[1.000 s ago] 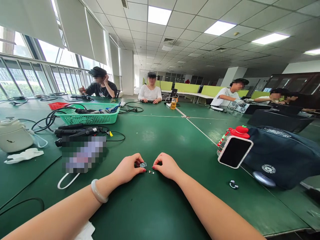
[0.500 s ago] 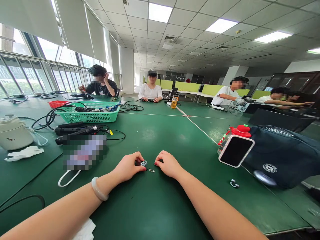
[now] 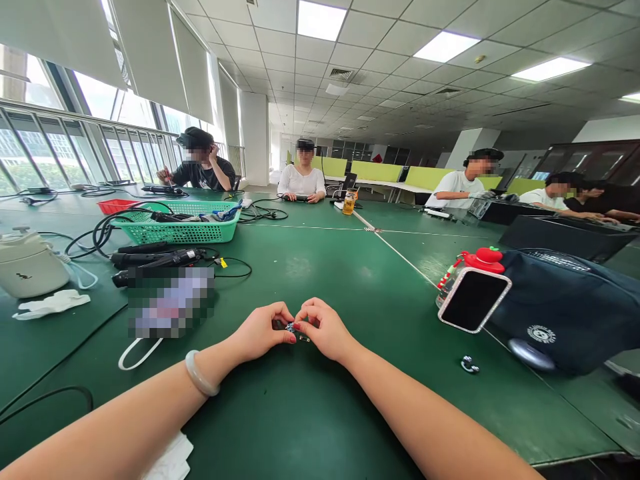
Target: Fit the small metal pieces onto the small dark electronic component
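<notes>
My left hand (image 3: 263,333) pinches a small circuit board (image 3: 289,327) just above the green table (image 3: 320,413). My right hand (image 3: 323,329) is closed, thumb and index finger pressed together at the board's right edge. Whatever its fingertips hold, if anything, is too small to make out. Just under the fingertips a tiny silvery part (image 3: 305,339) lies on the table, partly covered by the right hand. A pale bangle (image 3: 200,375) circles my left wrist.
A green basket (image 3: 185,232) with tools and cables stands back left, near a pixelated pouch (image 3: 173,307) and a white pot (image 3: 30,267). At right are a phone (image 3: 474,300), a dark bag (image 3: 565,307) and an ear clip (image 3: 469,364). Several people sit around the table.
My right hand has moved left until its fingertips meet the circuit board in my left hand. The left hand has stayed nearly in place.
</notes>
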`<state>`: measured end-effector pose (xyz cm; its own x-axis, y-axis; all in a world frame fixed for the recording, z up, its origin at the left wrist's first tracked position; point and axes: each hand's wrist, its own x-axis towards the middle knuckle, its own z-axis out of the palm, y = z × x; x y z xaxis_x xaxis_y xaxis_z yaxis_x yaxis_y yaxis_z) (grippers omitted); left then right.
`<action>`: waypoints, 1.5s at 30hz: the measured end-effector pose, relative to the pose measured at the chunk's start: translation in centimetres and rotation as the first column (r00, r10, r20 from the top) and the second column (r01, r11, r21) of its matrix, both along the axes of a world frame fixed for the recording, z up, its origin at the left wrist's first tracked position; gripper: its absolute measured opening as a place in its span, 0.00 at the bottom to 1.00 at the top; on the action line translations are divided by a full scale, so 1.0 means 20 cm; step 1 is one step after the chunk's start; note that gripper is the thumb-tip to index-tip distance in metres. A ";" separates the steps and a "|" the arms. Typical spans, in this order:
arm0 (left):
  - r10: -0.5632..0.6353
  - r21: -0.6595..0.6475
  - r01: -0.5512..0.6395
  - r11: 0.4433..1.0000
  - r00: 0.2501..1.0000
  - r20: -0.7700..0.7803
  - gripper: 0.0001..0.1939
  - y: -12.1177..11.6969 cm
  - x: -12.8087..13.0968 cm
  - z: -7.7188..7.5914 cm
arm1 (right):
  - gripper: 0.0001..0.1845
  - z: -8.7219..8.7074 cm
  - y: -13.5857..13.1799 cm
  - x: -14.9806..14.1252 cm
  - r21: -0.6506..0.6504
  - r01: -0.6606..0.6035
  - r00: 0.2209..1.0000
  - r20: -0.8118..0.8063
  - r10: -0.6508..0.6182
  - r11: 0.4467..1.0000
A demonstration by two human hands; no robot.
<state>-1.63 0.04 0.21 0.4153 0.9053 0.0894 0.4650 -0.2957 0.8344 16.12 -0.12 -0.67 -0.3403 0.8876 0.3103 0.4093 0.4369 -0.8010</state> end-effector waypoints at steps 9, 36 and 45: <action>0.009 0.070 -0.006 0.998 0.999 -0.045 0.11 -0.01 0.00 0.01 | 0.02 0.00 0.01 0.00 0.019 0.010 1.000 -0.011 -0.010 1.000; 0.143 0.116 -0.123 0.986 0.973 -0.181 0.12 0.01 -0.01 0.01 | 0.04 0.01 0.01 0.09 -0.015 -0.080 0.903 0.422 0.079 0.997; 0.126 0.092 -0.111 0.990 0.976 -0.175 0.13 0.01 -0.02 -0.01 | 0.06 0.01 0.00 0.08 0.025 0.056 0.905 0.420 -0.061 0.998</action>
